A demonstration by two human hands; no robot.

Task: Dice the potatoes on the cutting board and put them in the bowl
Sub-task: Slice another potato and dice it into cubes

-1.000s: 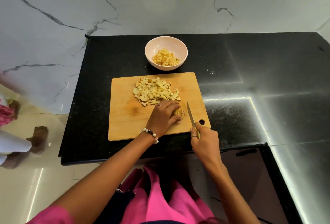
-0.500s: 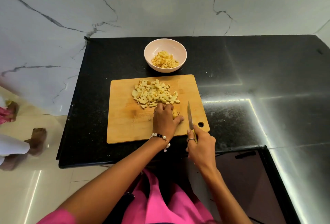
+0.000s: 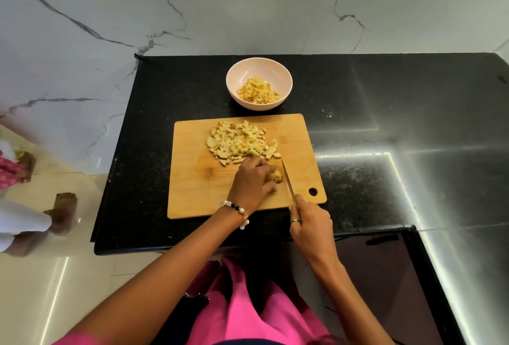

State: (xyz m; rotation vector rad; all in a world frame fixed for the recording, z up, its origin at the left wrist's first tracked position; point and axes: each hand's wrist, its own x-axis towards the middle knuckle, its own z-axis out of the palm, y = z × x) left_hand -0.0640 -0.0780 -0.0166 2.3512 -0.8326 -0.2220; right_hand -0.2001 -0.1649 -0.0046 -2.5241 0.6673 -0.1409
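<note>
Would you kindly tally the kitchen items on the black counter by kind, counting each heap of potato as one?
Bowl: 1
Cutting board: 1
Knife: 1
Heaps of diced potato: 2, one on the board, one in the bowl
Potato piece being cut: 1
Total: 6

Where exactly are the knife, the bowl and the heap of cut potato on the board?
knife (image 3: pixel 287 181), head view, on the middle of the blade.
bowl (image 3: pixel 245 72), head view, on the bare inner wall, upper left.
heap of cut potato (image 3: pixel 242 141), head view, on the middle of the pile.
</note>
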